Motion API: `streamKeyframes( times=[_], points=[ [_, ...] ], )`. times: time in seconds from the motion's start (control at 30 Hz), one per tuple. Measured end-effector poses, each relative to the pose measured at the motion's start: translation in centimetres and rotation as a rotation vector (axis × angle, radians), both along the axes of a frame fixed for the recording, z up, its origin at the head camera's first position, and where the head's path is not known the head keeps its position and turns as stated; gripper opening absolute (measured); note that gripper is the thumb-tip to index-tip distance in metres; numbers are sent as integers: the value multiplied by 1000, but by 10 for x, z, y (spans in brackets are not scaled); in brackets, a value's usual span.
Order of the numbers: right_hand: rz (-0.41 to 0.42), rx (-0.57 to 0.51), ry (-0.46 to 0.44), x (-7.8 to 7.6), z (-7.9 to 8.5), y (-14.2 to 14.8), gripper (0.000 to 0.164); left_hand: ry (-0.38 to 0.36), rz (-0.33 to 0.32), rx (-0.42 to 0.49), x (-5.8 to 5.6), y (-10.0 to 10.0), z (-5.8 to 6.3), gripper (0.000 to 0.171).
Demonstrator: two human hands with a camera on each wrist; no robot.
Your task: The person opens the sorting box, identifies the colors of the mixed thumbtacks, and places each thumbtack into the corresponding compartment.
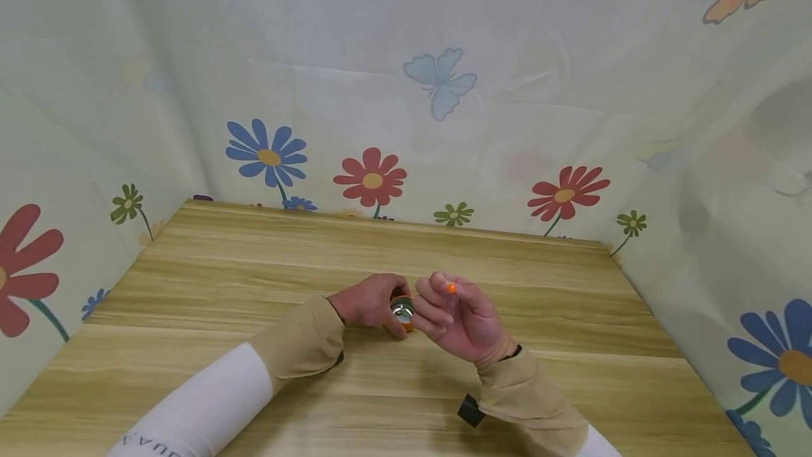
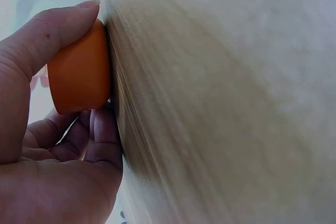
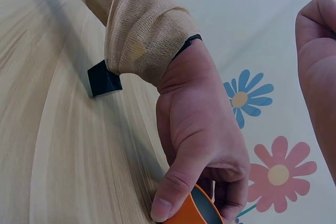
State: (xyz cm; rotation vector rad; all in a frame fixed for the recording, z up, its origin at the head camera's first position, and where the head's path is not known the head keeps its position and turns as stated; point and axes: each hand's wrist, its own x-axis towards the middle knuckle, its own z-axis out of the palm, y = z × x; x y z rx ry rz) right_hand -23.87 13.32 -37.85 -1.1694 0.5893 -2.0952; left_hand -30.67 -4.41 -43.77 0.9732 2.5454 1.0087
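A small round orange container point(image 1: 407, 326) stands on the wooden table, its dark inside and a shiny silvery part showing from above. My left hand point(image 1: 371, 302) grips it by the sides, thumb nearer me and fingers round the far side. The left wrist view shows the smooth orange wall point(image 2: 81, 74) between thumb and fingers, with its base at the tabletop. Just right of the container and raised above the table, my right hand point(image 1: 459, 316) pinches a tiny orange piece point(image 1: 452, 288) between thumb and forefinger; its kind is too small to tell. The other right fingers are curled.
The wooden table point(image 1: 254, 252) spreads around both hands. Pale cloth point(image 1: 355, 111) printed with flowers and butterflies encloses its back and sides. Black blocks sit under both wrists, one at the right sleeve point(image 1: 471, 411) and one at the left sleeve point(image 3: 103, 80).
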Motion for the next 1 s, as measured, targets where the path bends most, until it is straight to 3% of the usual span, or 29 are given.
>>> streamKeyframes(
  times=[0.5,1.0],
  points=[
    [-13,-5,5,3,0,-4,17,20,5,-3,-3,1,-4,49],
    [-292,263,27,-5,4,6,27,-43,17,-3,-3,0,-2,53]
  ],
)
